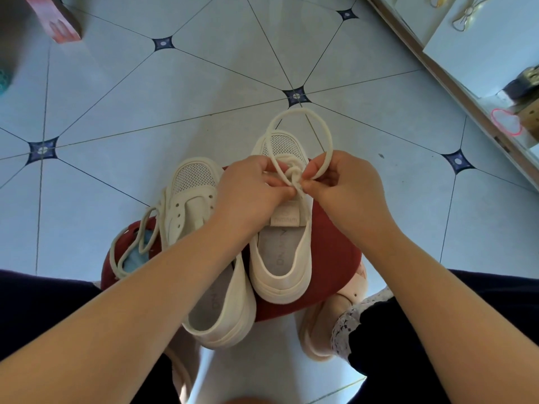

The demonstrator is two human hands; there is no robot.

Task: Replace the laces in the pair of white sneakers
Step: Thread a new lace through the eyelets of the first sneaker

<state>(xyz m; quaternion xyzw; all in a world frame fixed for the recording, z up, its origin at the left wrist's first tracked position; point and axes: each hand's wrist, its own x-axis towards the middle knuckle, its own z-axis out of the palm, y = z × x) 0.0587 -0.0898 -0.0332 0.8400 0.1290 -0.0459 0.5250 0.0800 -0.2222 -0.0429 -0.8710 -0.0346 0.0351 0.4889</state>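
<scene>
Two white sneakers stand side by side on a red stool [332,252], toes pointing away from me. Over the right sneaker [281,258], my left hand [250,193] and my right hand [347,188] each pinch its cream lace [300,113] at a knot above the tongue. One large loop of that lace arcs out past the toe. The left sneaker [204,205] shows bare eyelets near the toe. A loose cream lace [131,246] hangs from its left side over the stool's edge.
The stool stands on a pale blue tiled floor [145,112] between my knees. A pink box [58,24] lies at the far left. A white shelf [466,53] with small items, including a pink hair tie [506,122], runs along the right.
</scene>
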